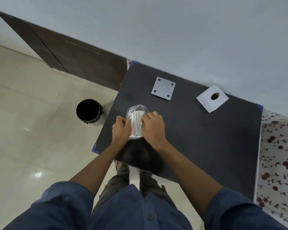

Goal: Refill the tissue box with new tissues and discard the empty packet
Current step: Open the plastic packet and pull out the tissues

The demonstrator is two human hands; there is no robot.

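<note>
A clear plastic packet of white tissues [136, 119] lies on the dark table [198, 138] near its left edge. My left hand [120, 130] grips the packet's left side with closed fingers. My right hand [154, 127] presses and pinches its right side. A white cube tissue box [212, 98] with a round hole in its top stands at the table's back right. Its flat square base plate [163, 88], with dark dots at the corners, lies apart from it at the back middle.
A round bin with a black liner [89, 112] stands on the pale tiled floor left of the table. A dark brown board [73, 58] leans along the wall. A floral-patterned surface [274, 160] borders the table's right side. My legs show below the near edge.
</note>
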